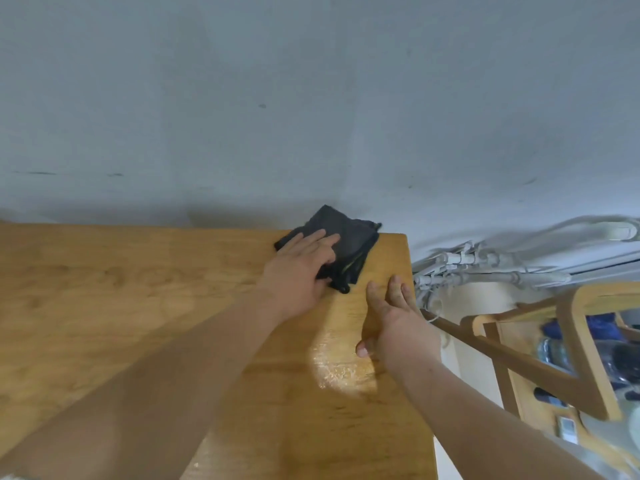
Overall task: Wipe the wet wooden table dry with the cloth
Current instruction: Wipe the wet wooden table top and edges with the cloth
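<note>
The view holds one wooden table (104, 306), one dark folded cloth (346, 244) at its far right corner, two bare hands, left hand (298, 271) and right hand (398, 327), and one wooden chair (571, 358) beside it.

The table (138, 306) was smooth varnished wood with a glossy wet patch (341, 362); the cloth (349, 237) was dark, matt fabric.

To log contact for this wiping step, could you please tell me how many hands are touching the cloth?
1: the left hand lies flat on the dark cloth at the table's far right corner; the right hand is beside it, apart.
</note>
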The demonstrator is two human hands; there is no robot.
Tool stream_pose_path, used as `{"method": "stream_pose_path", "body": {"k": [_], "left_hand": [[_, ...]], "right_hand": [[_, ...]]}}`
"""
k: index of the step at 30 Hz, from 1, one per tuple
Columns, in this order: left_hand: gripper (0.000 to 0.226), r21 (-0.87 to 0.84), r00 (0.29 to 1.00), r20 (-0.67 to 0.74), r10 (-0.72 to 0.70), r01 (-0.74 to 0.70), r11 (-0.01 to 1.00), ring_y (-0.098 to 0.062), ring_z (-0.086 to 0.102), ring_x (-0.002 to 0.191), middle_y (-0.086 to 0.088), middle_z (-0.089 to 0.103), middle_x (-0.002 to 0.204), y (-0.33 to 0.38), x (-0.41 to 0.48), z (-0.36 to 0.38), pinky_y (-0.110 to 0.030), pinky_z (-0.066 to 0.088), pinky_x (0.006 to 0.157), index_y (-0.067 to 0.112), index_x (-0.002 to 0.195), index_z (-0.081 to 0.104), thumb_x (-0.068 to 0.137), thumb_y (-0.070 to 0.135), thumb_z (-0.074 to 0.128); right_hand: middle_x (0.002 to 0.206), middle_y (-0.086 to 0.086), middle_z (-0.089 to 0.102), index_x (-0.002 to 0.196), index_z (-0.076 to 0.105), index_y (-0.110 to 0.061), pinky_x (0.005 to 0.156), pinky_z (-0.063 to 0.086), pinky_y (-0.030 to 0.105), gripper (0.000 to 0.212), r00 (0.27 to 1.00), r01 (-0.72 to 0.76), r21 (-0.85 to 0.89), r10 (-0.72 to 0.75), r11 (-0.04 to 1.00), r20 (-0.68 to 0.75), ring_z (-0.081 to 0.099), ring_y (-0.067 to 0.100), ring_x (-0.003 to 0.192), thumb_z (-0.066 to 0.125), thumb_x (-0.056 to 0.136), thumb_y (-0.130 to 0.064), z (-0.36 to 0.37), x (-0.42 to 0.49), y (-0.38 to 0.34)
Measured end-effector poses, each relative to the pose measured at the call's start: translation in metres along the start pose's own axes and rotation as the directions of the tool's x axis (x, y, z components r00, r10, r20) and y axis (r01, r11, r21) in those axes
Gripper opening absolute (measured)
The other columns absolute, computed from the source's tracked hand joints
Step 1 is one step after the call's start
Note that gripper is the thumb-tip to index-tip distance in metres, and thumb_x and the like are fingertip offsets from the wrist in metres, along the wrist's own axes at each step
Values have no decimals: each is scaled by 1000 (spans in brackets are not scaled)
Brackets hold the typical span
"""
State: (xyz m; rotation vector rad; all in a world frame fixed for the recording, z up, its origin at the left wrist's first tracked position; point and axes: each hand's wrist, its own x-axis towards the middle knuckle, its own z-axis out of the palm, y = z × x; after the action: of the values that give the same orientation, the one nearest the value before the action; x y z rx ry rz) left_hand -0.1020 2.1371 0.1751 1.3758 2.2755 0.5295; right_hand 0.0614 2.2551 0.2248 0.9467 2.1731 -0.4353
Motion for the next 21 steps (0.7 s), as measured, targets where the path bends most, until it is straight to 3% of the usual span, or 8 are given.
{"method": "stream_pose_path", "body": {"k": [5, 9, 11, 14, 16, 18, 19, 21], "left_hand": [[25, -44, 945, -163, -283, 279, 959, -10, 17, 155, 10, 30, 165, -30, -108, -2, -40, 14, 128, 31, 103, 50, 90, 21, 69], [27, -124, 834, -269, -482, 466, 876, -12, 5, 157, 9, 18, 168, 18, -164, 48, -41, 7, 128, 28, 112, 52, 90, 17, 64], [27, -129, 839, -272, -472, 454, 881, -12, 0, 157, 10, 12, 169, 59, -181, 78, -43, 5, 128, 29, 114, 53, 90, 22, 63], [27, -25, 969, -69, -237, 236, 971, -10, -8, 156, 14, 2, 170, 109, -209, 111, -44, 3, 128, 30, 122, 55, 96, 33, 57], [28, -5, 998, 41, -57, 57, 998, -6, -6, 155, 16, 6, 169, 102, -226, 107, -41, 6, 128, 30, 123, 56, 95, 32, 59], [29, 38, 998, 64, 17, -19, 999, -2, 0, 154, 17, 13, 167, 71, -236, 88, -36, 6, 128, 30, 120, 56, 92, 26, 64], [31, 61, 999, 49, -9, 6, 998, -1, 2, 154, 18, 15, 167, 55, -238, 76, -35, 6, 128, 30, 119, 56, 91, 25, 66], [33, 39, 977, -76, -199, 202, 979, -5, 10, 155, 18, 17, 165, 33, -239, 56, -37, 12, 127, 31, 117, 56, 88, 23, 69]], "right_hand": [[167, -1, -29, 161, -8, -42, 119, 31, 55, 123, 1000, -10, -21, 9, 1000, -21, -20, 22, 156, 85, 81, -39, 5, 2, -1], [169, -4, -25, 161, -2, -42, 114, 35, 61, 119, 998, 4, 9, -4, 1000, -62, -18, 21, 157, 85, 81, -37, 11, -4, -1], [170, -4, -21, 161, 2, -41, 113, 36, 60, 116, 992, 36, 50, -29, 998, -122, -14, 20, 158, 86, 81, -35, 17, -12, 2], [172, -1, -12, 162, 7, -38, 107, 44, 55, 100, 956, 117, 56, -98, 992, -276, -3, 22, 159, 74, 90, -21, 33, -34, 14], [172, -1, -6, 159, 11, -37, 103, 48, 51, 91, 925, 191, 24, -172, 981, -338, 6, 25, 158, 65, 90, -14, 48, -47, 27], [169, 0, 7, 153, 24, -37, 99, 51, 48, 79, 921, 244, 76, -207, 967, -330, 24, 30, 153, 65, 89, -19, 61, -59, 40], [166, 2, 16, 149, 32, -34, 98, 52, 46, 68, 923, 256, 138, -200, 957, -329, 34, 32, 148, 64, 91, -23, 65, -64, 44], [161, 7, 32, 147, 46, -23, 100, 46, 41, 51, 928, 264, 303, -155, 916, -339, 42, 32, 141, 58, 97, -21, 71, -72, 49]]}}
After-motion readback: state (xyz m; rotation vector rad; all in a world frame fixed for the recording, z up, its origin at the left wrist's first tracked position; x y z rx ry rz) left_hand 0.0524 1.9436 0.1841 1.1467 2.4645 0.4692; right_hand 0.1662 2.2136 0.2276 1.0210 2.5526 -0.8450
